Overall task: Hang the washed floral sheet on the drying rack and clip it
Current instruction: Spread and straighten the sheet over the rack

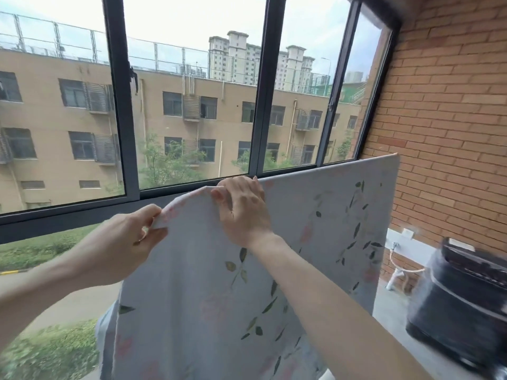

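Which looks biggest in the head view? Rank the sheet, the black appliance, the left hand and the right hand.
1. Sheet, by far the largest.
2. Black appliance, partly cut off by the frame edge.
3. Left hand and right hand: alike in size, both gripping the sheet's top edge, so no ranking between them.

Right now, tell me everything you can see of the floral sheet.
The floral sheet is pale grey-blue woven cloth printed with green leaves and faint pink flowers. It hangs spread before the window, its top edge running up to the right. The left hand pinches the left end; the right hand grips the top edge.
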The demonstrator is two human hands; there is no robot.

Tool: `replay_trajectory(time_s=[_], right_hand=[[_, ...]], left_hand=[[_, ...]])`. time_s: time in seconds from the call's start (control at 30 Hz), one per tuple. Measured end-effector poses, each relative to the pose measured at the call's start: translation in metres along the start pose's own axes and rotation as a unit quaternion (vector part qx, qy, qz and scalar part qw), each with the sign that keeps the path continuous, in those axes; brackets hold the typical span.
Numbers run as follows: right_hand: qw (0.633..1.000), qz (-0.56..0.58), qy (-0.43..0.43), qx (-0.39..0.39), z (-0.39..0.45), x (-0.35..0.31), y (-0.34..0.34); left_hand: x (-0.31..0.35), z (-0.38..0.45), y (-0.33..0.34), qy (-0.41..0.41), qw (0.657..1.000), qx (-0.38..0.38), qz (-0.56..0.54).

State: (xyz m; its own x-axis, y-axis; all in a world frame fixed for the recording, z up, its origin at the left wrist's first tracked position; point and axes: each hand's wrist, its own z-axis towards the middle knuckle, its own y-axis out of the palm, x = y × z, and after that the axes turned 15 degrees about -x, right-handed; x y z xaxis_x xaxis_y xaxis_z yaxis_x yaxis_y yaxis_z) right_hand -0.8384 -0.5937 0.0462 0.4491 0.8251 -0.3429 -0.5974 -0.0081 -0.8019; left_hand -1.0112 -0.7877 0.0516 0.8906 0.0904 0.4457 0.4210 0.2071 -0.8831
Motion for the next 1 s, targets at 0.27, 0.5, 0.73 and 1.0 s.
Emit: replay_trajectory(time_s=[0.27,0.5,0.73,1.0], right_hand=[[0.995,-0.004,0.105,0.002,0.007,0.067,-0.027],[0.985,0.035,0.163,-0.041,0.006,0.071,-0.04],[0.971,0.177,0.154,-0.047,-0.036,0.027,-0.023],[0.924,0.341,0.152,-0.08,-0.078,-0.029,0.005]], left_hand=[[-0.005,0.01,0.002,-0.013,1.0,0.004,0.024],[-0.008,0.012,0.006,-0.02,1.0,0.016,0.001],[-0.014,-0.007,0.032,-0.007,0.997,0.065,-0.042],[-0.04,-0.038,0.067,-0.037,0.994,0.056,-0.083]])
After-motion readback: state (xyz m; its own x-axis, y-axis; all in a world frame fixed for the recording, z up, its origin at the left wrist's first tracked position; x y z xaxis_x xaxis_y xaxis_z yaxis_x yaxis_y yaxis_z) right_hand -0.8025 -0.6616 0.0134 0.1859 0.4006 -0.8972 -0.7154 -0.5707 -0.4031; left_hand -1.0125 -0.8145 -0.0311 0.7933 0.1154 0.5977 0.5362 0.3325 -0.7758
